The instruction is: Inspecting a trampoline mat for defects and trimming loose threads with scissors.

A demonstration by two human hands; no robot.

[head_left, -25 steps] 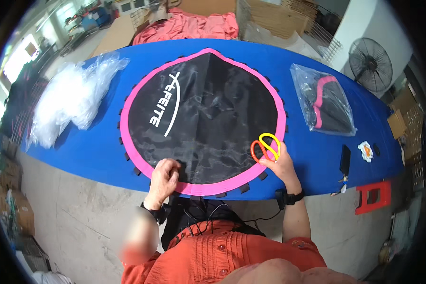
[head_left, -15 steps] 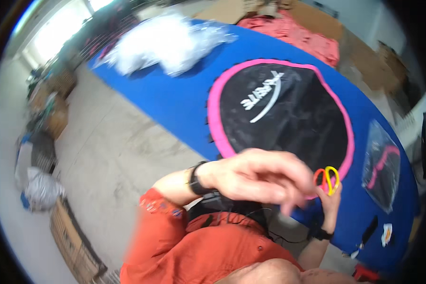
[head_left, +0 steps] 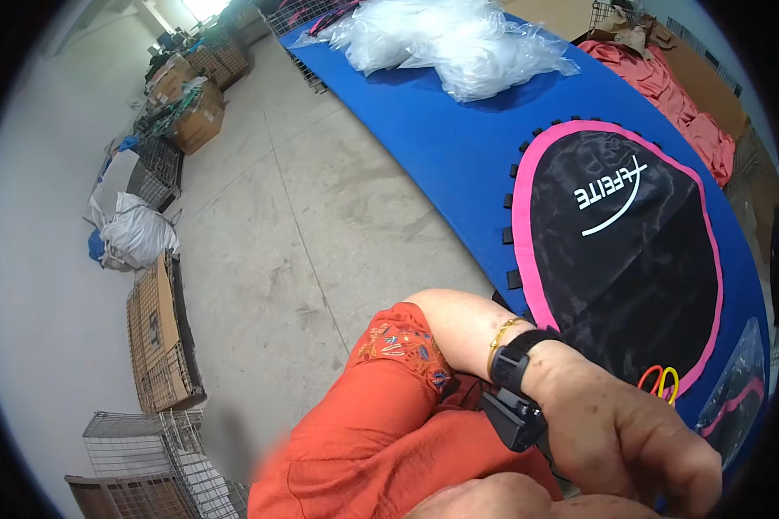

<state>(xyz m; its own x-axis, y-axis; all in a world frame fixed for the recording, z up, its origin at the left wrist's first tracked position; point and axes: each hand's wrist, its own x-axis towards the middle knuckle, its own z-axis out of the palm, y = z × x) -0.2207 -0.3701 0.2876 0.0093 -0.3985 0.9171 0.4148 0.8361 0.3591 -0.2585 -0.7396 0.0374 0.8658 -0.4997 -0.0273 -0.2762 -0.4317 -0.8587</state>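
Note:
My left hand is raised close to the camera at the lower right, its back toward me and its fingers curled; I cannot see whether it holds anything. A black band and a thin gold bracelet sit on its wrist. Behind it a round black mat with a pink rim and small black tabs lies on the blue table. Red and yellow scissor handles show at the mat's near edge, just past my left hand. My right hand is hidden. My orange sleeve fills the bottom.
A heap of clear plastic bags lies at the table's far end, red fabric beyond the mat, and a clear bag with a pink and black item at the right. Left on the concrete floor stand wire cages, cardboard boxes and a white sack.
My view has swung left and down toward the floor. My left hand left the mat's edge and rose in front of the camera, covering my right hand.

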